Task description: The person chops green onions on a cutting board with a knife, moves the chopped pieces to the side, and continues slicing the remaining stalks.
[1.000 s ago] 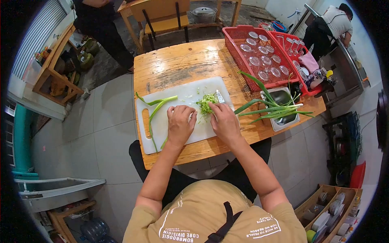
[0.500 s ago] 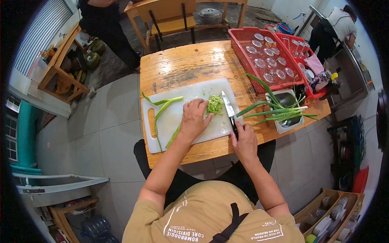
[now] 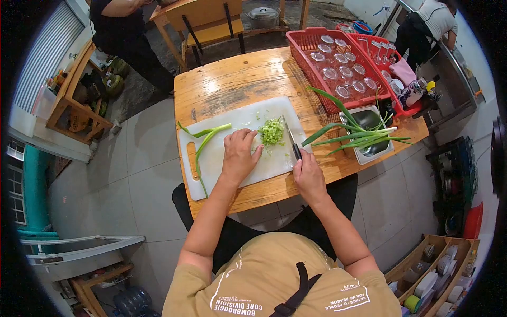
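My right hand (image 3: 309, 178) is wrapped round the black handle of a kitchen knife (image 3: 290, 134). The blade points away from me, beside a pile of chopped green onion (image 3: 272, 132) on the white cutting board (image 3: 211, 171). Left of that pile, my left hand (image 3: 240, 156) rests on the board, thumb apart and fingers slightly bent, with nothing visible in it. Long green onion pieces (image 3: 203, 142) lie at the board's left side. Whole green onions (image 3: 364, 136) stretch across a metal container (image 3: 377, 150) to the right.
A red crate (image 3: 311, 68) of upturned glasses stands at the back right of the wooden table (image 3: 227, 76), near a second red basket (image 3: 393, 66). One person (image 3: 127, 37) stands at the far left; another person (image 3: 428, 31) bends over a counter at the right.
The whole view has shifted slightly. The knife blade has turned from its broad face to a narrower edge-on look and sits closer to the chopped pile. My left hand stays beside the pile.
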The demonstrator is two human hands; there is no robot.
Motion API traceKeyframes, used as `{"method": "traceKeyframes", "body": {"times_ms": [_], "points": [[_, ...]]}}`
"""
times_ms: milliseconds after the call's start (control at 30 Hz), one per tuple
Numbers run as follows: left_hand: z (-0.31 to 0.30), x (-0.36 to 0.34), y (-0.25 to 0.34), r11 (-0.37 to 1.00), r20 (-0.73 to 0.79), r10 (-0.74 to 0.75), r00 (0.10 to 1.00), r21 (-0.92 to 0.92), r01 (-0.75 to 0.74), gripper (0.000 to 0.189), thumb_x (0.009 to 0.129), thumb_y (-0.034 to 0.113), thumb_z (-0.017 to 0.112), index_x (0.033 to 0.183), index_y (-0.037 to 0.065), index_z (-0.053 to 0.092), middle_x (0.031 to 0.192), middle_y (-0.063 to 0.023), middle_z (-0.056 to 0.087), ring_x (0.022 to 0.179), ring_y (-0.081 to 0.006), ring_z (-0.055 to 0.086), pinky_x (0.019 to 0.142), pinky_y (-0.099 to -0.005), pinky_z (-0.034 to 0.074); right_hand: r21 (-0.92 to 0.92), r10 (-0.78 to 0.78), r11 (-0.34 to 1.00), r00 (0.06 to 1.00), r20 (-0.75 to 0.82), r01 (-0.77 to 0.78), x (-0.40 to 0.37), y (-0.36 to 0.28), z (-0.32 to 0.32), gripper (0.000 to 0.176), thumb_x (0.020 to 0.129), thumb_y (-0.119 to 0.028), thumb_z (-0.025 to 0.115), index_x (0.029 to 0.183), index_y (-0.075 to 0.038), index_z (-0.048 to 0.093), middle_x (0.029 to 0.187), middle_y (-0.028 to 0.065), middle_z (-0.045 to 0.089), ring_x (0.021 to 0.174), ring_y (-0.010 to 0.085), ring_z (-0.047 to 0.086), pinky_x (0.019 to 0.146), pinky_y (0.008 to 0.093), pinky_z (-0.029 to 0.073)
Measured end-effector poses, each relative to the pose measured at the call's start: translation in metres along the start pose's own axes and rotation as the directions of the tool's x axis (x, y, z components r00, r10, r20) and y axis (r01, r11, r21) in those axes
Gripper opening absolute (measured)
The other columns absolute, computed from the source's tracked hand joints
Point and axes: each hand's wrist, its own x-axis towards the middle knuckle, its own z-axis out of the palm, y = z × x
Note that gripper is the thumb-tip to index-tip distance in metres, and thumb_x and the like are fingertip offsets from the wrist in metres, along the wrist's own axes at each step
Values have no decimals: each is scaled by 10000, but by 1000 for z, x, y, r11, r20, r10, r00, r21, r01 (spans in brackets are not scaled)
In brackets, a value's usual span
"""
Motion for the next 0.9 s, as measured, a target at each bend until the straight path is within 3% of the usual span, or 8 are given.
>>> {"method": "traceKeyframes", "body": {"times_ms": [200,300,400,467,500,567,767,900], "points": [[8,6,1,999,-7,26,1000,-19,-26,470,913,231,861,1322,48,720,1325,-147,691,1280,-322,628,1133,-491,429,98,-72,993,997,40,67,-11,-2,-2,382,1103,-172,537,1407,58,557,1202,293,644,1041,503,686,887,558,595],[12,10,-1,998,-5,50,999,-23,-50,497,894,243,872,1328,58,715,1288,-123,691,1266,-292,629,1115,-487,422,129,-40,991,999,-20,42,-10,-4,-3,363,1130,-213,543,1393,36,568,1189,286,679,1030,515,697,886,561,594],[16,17,1,998,32,63,998,-15,-62,504,897,244,869,1340,57,718,1287,-126,696,1275,-291,628,1118,-487,424,99,-29,995,999,28,26,-6,-9,-5,417,1139,-242,559,1475,5,555,1156,264,719,966,499,725,830,553,611],[20,20,3,997,24,74,997,-6,-73,493,901,239,863,1338,59,725,1288,-127,697,1281,-291,627,1123,-488,422,-32,-145,989,989,11,146,-5,-15,-2,534,1116,-228,591,1607,-41,494,1042,218,727,825,449,742,735,518,631],[21,21,3,997,27,78,997,-8,-78,493,901,239,863,1338,59,725,1288,-127,697,1281,-291,627,1123,-488,422,-33,-140,990,990,8,140,-4,-18,-1,534,1116,-228,591,1607,-41,494,1042,218,727,825,449,742,735,518,631],[23,22,4,998,39,67,997,-11,-66,466,902,233,860,1316,62,733,1293,-119,698,1282,-289,628,1114,-488,425,-185,-183,962,976,117,203,0,-21,-1,662,1080,-212,623,1695,-81,417,960,182,713,720,386,741,646,487,633],[25,21,4,998,69,60,996,-7,-60,432,904,205,848,1297,60,738,1285,-116,710,1268,-294,637,1091,-481,441,-288,-47,947,946,321,144,-14,-26,-3,726,1066,-187,617,1739,-131,351,897,178,712,712,386,726,649,496,612],[29,20,4,998,52,67,996,-14,-66,419,907,205,847,1286,63,742,1277,-113,711,1262,-293,640,1089,-483,436,-335,20,936,932,361,109,-1,-29,0,763,1057,-188,616,1754,-137,311,881,168,719,692,389,727,644,507,613]]}}
